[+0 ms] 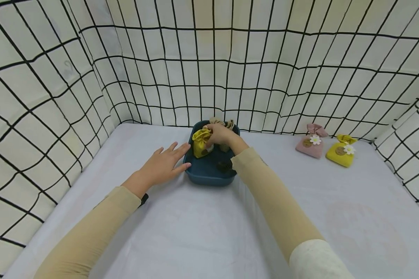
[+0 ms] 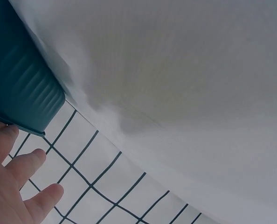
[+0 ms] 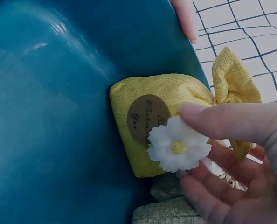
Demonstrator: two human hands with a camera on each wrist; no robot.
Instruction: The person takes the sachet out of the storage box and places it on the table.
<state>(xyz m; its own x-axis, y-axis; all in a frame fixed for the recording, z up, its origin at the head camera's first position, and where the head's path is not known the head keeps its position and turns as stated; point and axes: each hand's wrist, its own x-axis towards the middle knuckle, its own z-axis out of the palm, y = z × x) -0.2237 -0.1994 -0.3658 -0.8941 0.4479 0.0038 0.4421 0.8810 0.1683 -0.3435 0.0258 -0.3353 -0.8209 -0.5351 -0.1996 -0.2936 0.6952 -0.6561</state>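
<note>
1. The yellow sachet (image 1: 199,146) stands inside the blue tub (image 1: 209,179), at its left wall. The right hand (image 1: 224,135) grips it near the neck, thumb on one side and fingers on the other; a loose pinch could let it tip toward the tub's floor.

2. The white flower (image 3: 178,145) lies between thumb and fingers, so a tug there could bend it or pull it off.

3. Beige sachets (image 1: 216,121) crowd the tub's far end, beside the yellow one. The right hand's fingers reach close to them, and could snag or topple one by accident.

4. The left hand (image 1: 163,163) is spread flat, fingertips at the tub's left rim, holding nothing. With no firm hold, a sideways push from the right hand might slide the tub across the bench (image 1: 265,224).

5. A pink sachet (image 1: 310,146) and a second yellow sachet (image 1: 340,154) lie well right of the tub; a backward sweep of the right arm might brush them, though the gap makes this unlikely.
</note>
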